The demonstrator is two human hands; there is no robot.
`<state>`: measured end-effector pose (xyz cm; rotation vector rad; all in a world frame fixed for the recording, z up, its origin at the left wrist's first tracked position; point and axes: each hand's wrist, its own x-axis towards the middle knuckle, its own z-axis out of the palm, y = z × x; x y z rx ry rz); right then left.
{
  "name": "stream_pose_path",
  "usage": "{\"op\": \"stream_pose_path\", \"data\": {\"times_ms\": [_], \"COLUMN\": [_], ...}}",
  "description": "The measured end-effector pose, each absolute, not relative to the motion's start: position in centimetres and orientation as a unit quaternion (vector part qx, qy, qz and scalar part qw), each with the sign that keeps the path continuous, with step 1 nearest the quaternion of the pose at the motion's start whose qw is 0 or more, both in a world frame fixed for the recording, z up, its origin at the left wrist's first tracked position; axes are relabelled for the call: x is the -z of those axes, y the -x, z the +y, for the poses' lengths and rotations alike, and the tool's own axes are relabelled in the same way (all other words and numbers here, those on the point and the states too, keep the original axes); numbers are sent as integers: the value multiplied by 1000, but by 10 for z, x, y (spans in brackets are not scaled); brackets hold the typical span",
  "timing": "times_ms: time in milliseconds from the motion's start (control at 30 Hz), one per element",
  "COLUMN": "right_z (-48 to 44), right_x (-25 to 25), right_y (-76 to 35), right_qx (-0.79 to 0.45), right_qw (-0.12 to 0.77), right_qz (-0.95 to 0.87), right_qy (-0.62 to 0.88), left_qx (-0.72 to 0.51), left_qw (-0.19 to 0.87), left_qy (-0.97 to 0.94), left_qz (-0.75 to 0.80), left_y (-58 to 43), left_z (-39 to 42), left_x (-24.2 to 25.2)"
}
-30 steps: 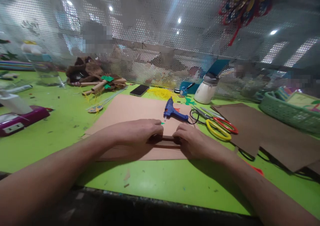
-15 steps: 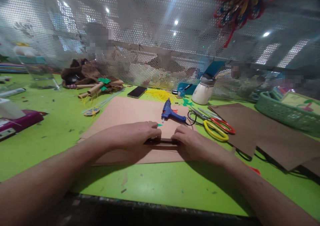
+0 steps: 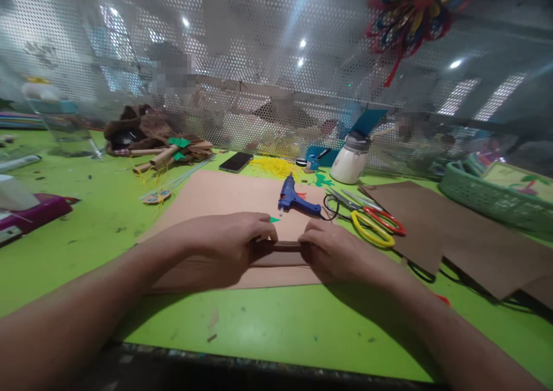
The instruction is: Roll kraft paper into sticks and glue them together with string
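My left hand (image 3: 235, 235) and my right hand (image 3: 334, 248) rest low over a large sheet of light brown paper (image 3: 216, 195). Between them runs a narrow folded or rolled strip of brown paper (image 3: 287, 246), with the bent fingers of each hand closed on one end. My palms and fingers hide those ends, so I cannot tell whether the strip is part of the sheet beneath. A small green paper scrap (image 3: 275, 220) lies by my left fingertips. Just beyond my hands, a blue glue gun (image 3: 299, 200) lies on the sheet.
Scissors with yellow and red handles (image 3: 375, 230) lie right of the sheet, beside dark brown paper (image 3: 466, 230). Farther back are a phone (image 3: 236, 162), yellow shreds (image 3: 276, 165), a white bottle (image 3: 351, 160) and paper rolls (image 3: 166, 156). A green basket (image 3: 484, 198) stands right, a purple power strip (image 3: 38, 211) left.
My fingers have shifted slightly along the strip, and the gap in the folded paper between my hands looks narrower. Both hands stay in nearly the same place.
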<state>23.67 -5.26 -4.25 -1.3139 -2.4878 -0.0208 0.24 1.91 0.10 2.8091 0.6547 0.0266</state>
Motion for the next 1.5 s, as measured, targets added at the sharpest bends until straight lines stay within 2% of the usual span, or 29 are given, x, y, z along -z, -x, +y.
{"op": "stream_pose_path", "data": {"times_ms": [300,600,733,1067,1233,1367,1500], "right_z": [-54,-65,-67,-56,-56,-56,-56], "right_x": [36,35,35,46,39,32,28], "right_y": [-235,-214,-214,-216,-217,-223,-220], "right_qx": [7,118,141,130,29,-170,-312], "right_qw": [256,343,374,431,462,499,465], "right_qz": [-862,-836,-825,-809,-795,-722,-653], "right_qy": [438,411,399,377,392,448,509], "left_qx": [1,-42,-55,-64,-61,-63,-75], "left_qw": [328,507,538,542,584,606,562], "left_qy": [-915,-827,-809,-805,-776,-756,-786], "left_qz": [234,239,228,231,230,239,248], "left_y": [-1,-9,-8,-15,-15,-15,-18], "left_z": [29,22,20,14,16,17,14], "left_x": [-19,-4,-3,-5,2,5,6]}}
